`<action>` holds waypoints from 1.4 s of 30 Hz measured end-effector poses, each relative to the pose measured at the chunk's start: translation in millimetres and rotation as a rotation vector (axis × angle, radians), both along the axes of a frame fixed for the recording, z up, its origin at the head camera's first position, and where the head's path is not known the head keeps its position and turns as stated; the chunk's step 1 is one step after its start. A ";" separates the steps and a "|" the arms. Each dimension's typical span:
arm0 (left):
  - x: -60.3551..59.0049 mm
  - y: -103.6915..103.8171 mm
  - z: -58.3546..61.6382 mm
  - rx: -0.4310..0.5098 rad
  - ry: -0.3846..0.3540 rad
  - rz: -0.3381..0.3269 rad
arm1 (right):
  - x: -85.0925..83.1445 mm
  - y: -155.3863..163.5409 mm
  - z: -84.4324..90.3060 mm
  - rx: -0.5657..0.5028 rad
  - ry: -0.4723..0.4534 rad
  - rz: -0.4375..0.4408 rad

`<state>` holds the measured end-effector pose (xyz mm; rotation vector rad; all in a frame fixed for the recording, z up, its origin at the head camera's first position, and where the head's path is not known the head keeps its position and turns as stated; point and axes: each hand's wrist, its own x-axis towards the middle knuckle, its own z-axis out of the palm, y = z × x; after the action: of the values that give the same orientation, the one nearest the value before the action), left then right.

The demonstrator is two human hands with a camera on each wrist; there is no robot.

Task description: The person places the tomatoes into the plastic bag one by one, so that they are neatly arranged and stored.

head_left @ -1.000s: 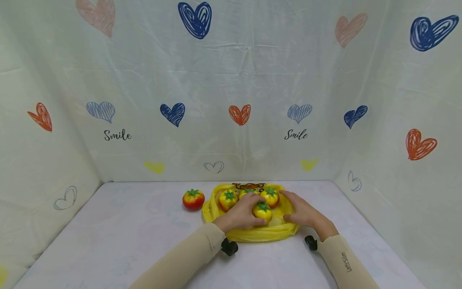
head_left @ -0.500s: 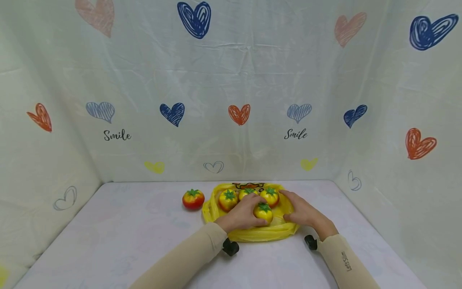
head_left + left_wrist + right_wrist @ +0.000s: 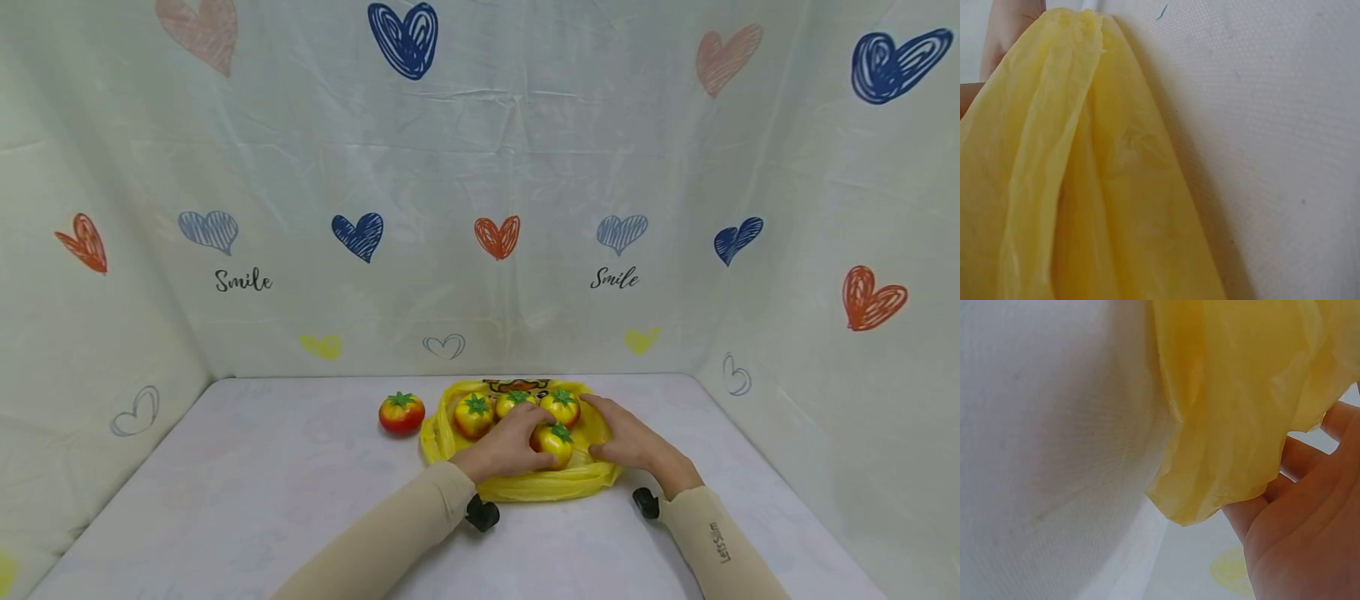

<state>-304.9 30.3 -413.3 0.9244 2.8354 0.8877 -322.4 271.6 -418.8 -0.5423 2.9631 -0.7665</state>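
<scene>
In the head view, the left hand (image 3: 501, 450) is lying over the front toy tomato (image 3: 556, 442), with its fingers curled around the tomato's left side, so the tomato is being held in place on the yellow plastic bag (image 3: 525, 483) and not rolling off. The right hand (image 3: 633, 442) is resting flat on the right part of the same bag, fingers stretched forward and close together, and I judge that it is pressing the thin plastic down so that the bag is not sliding on the white tabletop (image 3: 262, 483). Three more tomatoes (image 3: 516, 402) are sitting in a row on the back part of the bag, just behind the hands, and one redder tomato (image 3: 401, 413) is standing alone on the tabletop, just beside the bag's left edge. In the left wrist view, only a fold of the yellow plastic bag (image 3: 1085, 206) is hanging close to the lens over the tabletop (image 3: 1272, 156); the fingers are not showing here, so this view cannot tell how they lie. In the right wrist view, the edge of the bag (image 3: 1235, 412) is lying over the fingers (image 3: 1291, 512), which are looking straight and relaxed under the plastic, touching it and not pinching it.
</scene>
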 end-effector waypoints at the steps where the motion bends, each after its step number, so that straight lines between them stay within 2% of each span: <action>1: 0.0 -0.1 -0.2 -0.001 0.003 -0.001 | -0.2 -0.1 0.0 0.000 0.001 0.001; 42: 1.6 -6.8 3.3 0.005 0.001 0.034 | -1.5 -0.8 0.2 0.009 -0.001 -0.009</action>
<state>-303.3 23.5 -410.0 0.8799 2.8589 0.8991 -323.9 270.7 -418.6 -0.5292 2.9688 -0.7533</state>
